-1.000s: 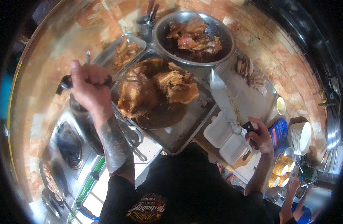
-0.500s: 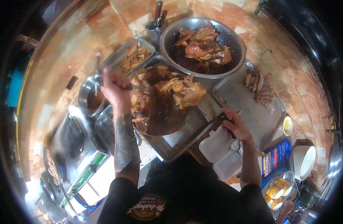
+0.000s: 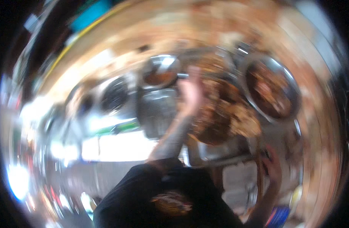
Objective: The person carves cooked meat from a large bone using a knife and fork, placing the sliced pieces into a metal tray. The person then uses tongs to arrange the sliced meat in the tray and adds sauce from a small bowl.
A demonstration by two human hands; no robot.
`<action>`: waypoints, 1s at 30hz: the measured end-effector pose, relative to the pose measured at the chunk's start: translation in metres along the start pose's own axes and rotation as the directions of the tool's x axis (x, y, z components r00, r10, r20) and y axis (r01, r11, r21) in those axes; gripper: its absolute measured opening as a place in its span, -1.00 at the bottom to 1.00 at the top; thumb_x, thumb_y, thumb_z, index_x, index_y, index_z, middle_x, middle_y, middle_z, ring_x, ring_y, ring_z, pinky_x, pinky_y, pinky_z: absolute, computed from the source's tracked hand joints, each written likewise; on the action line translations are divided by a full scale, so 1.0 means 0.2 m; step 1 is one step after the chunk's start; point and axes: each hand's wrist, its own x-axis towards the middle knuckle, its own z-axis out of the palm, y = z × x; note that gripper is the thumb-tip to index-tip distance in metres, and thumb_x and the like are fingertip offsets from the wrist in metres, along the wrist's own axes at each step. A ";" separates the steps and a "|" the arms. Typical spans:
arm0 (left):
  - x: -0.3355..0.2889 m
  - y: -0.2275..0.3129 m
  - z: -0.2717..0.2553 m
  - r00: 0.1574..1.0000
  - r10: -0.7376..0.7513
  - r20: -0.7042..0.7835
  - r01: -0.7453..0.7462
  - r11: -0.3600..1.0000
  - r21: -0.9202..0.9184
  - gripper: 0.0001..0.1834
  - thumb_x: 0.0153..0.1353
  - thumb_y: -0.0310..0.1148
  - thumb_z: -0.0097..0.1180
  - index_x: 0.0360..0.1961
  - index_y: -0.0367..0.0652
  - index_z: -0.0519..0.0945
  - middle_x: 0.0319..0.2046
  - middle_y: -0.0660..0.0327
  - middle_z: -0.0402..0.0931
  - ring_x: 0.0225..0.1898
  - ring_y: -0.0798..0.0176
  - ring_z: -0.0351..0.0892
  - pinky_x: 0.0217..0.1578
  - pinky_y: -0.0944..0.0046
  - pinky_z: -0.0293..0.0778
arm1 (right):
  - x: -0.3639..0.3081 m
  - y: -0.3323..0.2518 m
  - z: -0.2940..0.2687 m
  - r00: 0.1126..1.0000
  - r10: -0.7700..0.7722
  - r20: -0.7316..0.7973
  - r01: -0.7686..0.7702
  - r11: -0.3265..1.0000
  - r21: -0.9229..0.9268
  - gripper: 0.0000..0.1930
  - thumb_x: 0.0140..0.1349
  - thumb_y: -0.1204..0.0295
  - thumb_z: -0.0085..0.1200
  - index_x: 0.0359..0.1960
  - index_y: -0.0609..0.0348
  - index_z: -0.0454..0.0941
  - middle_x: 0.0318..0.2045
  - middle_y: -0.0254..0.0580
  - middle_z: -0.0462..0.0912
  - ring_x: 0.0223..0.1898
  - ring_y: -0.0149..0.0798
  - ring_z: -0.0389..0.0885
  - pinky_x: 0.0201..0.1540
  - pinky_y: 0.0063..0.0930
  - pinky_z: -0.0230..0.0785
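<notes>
Motion blur smears the whole view. My left hand (image 3: 191, 91) is at the left edge of large pieces of browned roast meat (image 3: 242, 119) on a round, dark chopping board (image 3: 210, 133). Its fingers are too blurred to tell whether they grip anything. On the right, my right hand (image 3: 273, 163) is low beside the board, its fingers around the dark handle of a knife (image 3: 265, 156); the blade cannot be made out. Under the board lies a metal tray (image 3: 223, 150).
At the right stands a steel basin (image 3: 296, 87) of browned meat. Behind the board is a tray of smaller pieces (image 3: 212, 64). A pot of brown sauce (image 3: 159, 78) and a metal container (image 3: 156, 114) are on the left. A white foam box (image 3: 239, 178) lies near my body.
My view has swung left, so the board, basin and trays appear farther right. The picture has become blurred. My left hand remains by the meat, and my right hand remains beside the board.
</notes>
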 end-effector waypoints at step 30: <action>0.09 0.53 0.54 0.959 0.265 0.103 -0.156 0.792 -0.590 -0.54 0.38 -0.09 -0.02 -0.65 -0.06 0.33 -0.73 0.26 0.27 -0.60 0.22 0.33 -0.44 0.17 0.32 | 0.48 -0.62 -0.21 0.993 -0.039 -0.110 0.063 0.971 0.230 -0.48 0.33 0.42 0.04 0.32 -0.12 0.29 -0.45 -0.15 0.62 -0.58 -0.26 0.55 -0.51 -0.40 0.42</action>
